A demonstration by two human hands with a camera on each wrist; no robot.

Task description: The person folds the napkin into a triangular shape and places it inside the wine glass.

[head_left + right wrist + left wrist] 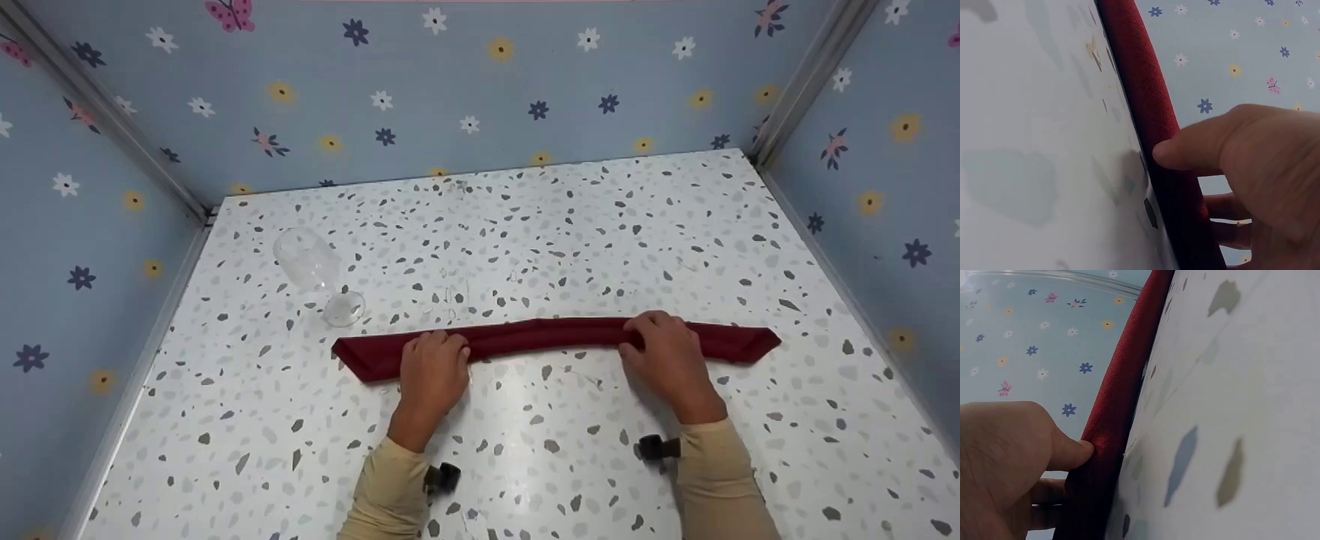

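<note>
Clear glass makes the stemmed goblet (307,259) standing at the left of the white, speckled tabletop (555,247), just beyond the left end of a long, dark red, folded strip of cloth (547,334). This strip lies directly under the fingers of both hands, its long axis running from left to right, across the line of the forearms, and the left hand (431,379) pinches it near its left end, thumb on the near side. Further right, the right hand (671,367) holds it likewise, nearer to the right end.
</note>
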